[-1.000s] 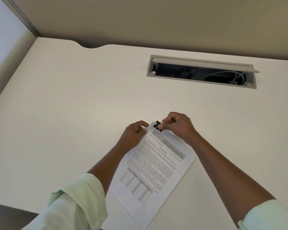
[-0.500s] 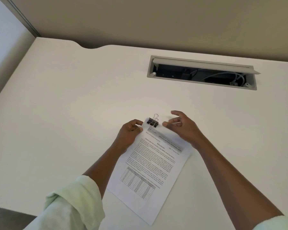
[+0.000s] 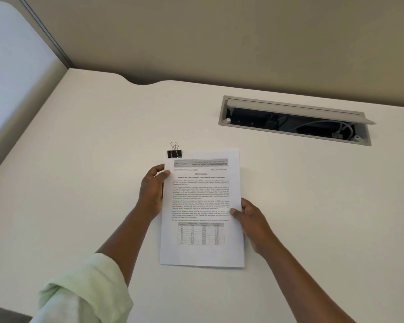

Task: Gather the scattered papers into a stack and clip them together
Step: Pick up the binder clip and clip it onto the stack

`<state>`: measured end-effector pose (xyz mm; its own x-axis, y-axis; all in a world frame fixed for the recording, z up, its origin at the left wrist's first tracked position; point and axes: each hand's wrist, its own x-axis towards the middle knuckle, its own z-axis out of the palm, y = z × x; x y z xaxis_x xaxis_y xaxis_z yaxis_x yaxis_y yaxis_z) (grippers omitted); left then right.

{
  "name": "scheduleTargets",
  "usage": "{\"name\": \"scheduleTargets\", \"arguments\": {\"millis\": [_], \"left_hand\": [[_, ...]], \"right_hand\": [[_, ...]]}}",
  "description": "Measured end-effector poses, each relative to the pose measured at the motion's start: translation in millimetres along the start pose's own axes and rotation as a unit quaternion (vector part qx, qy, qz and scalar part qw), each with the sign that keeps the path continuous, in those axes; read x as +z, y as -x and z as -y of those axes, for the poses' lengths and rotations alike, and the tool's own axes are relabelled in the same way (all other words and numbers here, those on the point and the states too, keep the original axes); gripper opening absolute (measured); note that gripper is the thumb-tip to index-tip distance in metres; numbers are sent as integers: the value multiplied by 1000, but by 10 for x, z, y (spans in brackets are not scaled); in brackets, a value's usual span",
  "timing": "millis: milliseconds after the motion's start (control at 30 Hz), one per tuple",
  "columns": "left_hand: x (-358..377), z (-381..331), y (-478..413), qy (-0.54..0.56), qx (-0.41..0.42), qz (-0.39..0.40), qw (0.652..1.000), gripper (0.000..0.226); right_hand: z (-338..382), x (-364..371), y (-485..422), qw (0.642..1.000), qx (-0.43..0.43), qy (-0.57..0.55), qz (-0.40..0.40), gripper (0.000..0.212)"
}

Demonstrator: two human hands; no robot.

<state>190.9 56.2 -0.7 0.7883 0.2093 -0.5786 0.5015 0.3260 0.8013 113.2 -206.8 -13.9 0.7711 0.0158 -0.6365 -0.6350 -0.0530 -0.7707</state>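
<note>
A stack of printed papers [image 3: 202,206] lies squared up on the white desk [image 3: 79,183], with a text block and a small table on the top sheet. A black binder clip [image 3: 174,153] with wire handles grips the stack's top left corner. My left hand [image 3: 153,190] pinches the left edge just below the clip, thumb on top. Lower down, my right hand [image 3: 248,217] grips the right edge, thumb on the sheet.
An open cable tray [image 3: 294,120] with a raised grey lid and white cables inside is set into the desk at the back right. A beige partition wall [image 3: 219,38] runs along the back. The desk's left edge meets a frosted panel [image 3: 14,78].
My right hand let go of the clip, which now stays on the corner, and moved down to the right edge. The stack turned from tilted to straight.
</note>
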Motion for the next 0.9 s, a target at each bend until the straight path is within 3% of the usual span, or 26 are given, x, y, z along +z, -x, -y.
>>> {"name": "scheduleTargets", "arguments": {"millis": [133,233,433,533,633,733,800,900], "left_hand": [[-227,-19,48,-157,-16,13,987,19],[-358,0,114,-235,9,-28,972,19],[-508,-163,-193,-253,59,-70,963,24],[-489,-248,-438,-280,87,-81,953,41],[-472,-276,-594,-422,159,-67,890,78],[-474,-222,-625,-591,220,-26,775,110],[-496,-153,-641,-669,219,-21,709,118],[-486,-158,-744,-691,232,-46,683,113]], "right_hand": [[332,242,-311,999,-22,14,-33,25],[625,395,-588,998,-26,11,-53,21],[1133,762,-1099,997,-32,20,-72,29],[1261,885,-1133,988,-73,77,-116,36],[1188,948,-1126,963,-142,184,-139,48],[1067,991,-1139,945,-175,248,-123,68],[1033,1021,-1168,934,-192,283,-105,71],[1073,1054,-1255,911,-185,361,-79,75]]}}
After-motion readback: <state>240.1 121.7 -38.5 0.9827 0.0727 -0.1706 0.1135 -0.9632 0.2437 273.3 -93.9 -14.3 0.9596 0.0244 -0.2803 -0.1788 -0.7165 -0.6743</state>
